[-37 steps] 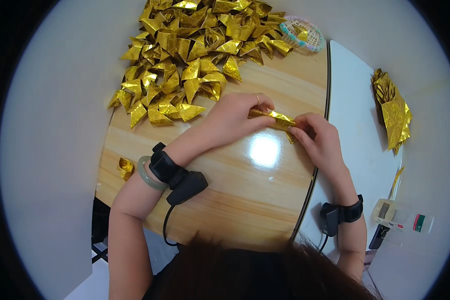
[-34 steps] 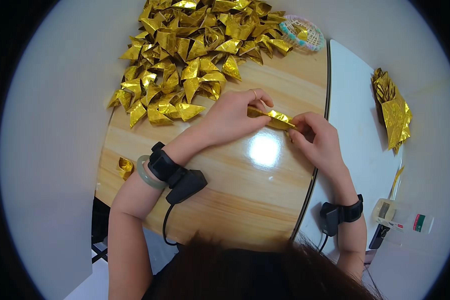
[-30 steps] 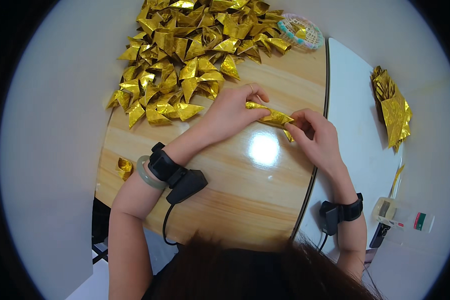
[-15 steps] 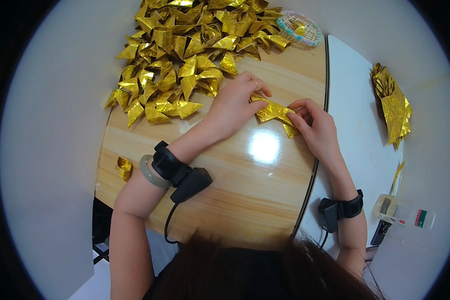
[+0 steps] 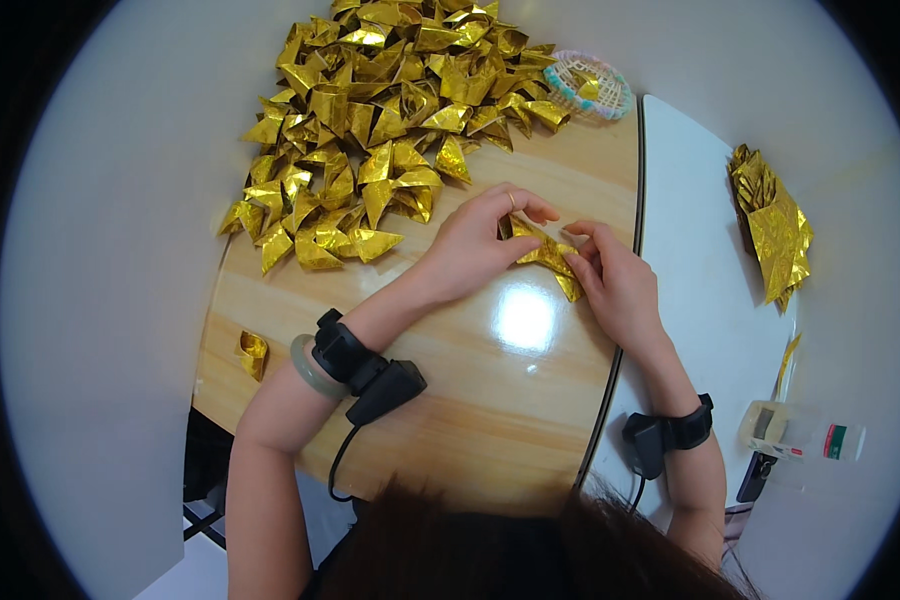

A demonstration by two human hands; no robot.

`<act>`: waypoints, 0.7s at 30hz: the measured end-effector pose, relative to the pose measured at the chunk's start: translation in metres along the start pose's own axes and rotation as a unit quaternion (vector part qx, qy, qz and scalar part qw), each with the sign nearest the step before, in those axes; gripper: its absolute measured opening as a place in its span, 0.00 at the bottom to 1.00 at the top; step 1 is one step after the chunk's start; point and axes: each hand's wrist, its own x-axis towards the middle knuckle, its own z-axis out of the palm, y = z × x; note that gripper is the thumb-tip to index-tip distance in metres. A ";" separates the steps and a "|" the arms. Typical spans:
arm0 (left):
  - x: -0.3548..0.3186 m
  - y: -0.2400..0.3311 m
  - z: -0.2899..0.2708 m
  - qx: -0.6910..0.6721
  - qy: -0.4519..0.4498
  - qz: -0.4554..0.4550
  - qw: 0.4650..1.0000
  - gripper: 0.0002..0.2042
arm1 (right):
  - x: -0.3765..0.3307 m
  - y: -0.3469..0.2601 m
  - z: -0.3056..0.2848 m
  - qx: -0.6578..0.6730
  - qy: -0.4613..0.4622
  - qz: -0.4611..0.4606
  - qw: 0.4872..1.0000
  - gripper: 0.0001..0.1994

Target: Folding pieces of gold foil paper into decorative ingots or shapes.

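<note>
Between my hands, on the wood-grain table, lies a folded piece of gold foil paper. My left hand pinches its left end with the thumb on top; the fingers behind are partly hidden. At its right end, my right hand grips the paper between thumb and fingertips. One pointed corner of the paper sticks out below the right thumb. A large heap of folded gold foil pieces fills the far left of the table, beyond my left hand.
A small round woven basket with a gold piece in it stands at the far right of the heap. A white surface beside the table bears a stack of gold foil sheets and a clear plastic box. One loose gold piece lies near my left forearm.
My hands have come closer together, and the gold foil paper between them looks shorter and more folded. The whole view has shifted slightly.
</note>
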 end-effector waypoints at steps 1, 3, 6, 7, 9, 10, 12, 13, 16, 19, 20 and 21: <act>-0.001 0.001 0.002 0.000 0.001 0.000 1.000 0.16 | -0.001 -0.001 -0.001 0.000 0.000 -0.001 1.000 0.12; -0.003 0.001 0.006 0.077 0.046 0.057 0.994 0.18 | -0.001 -0.004 -0.003 -0.015 0.000 -0.007 1.000 0.13; -0.012 0.014 0.013 0.165 0.078 0.009 0.983 0.19 | -0.003 0.000 -0.002 -0.010 -0.002 -0.011 1.000 0.15; -0.014 0.014 0.012 0.165 0.079 0.009 0.983 0.19 | -0.003 0.000 -0.001 -0.010 -0.002 -0.012 1.000 0.15; -0.017 0.014 0.008 0.207 0.071 -0.008 0.976 0.16 | -0.003 0.000 -0.001 -0.013 0.007 -0.037 0.999 0.16; -0.017 0.014 0.007 0.206 0.072 -0.008 0.976 0.16 | -0.004 0.000 -0.001 -0.013 0.007 -0.038 0.999 0.16; -0.017 0.013 0.006 0.214 0.042 -0.016 0.976 0.13 | -0.007 0.000 -0.001 -0.001 0.001 -0.040 0.999 0.17; -0.018 0.013 0.006 0.214 0.043 -0.016 0.976 0.13 | -0.008 0.000 0.000 -0.001 0.001 -0.041 0.999 0.17; -0.019 0.011 0.004 0.293 0.061 0.047 0.953 0.10 | -0.009 0.003 0.003 0.007 0.040 -0.067 0.997 0.17; -0.017 0.006 0.003 0.325 0.092 0.112 0.934 0.09 | -0.009 0.006 0.003 0.004 0.036 -0.079 0.996 0.18; -0.016 0.006 0.003 0.324 0.076 0.143 0.932 0.08 | -0.009 0.007 0.002 -0.052 0.061 -0.124 0.989 0.17; -0.016 0.005 0.004 0.323 0.059 0.174 0.928 0.08 | -0.009 0.006 0.002 -0.107 0.086 -0.169 0.976 0.16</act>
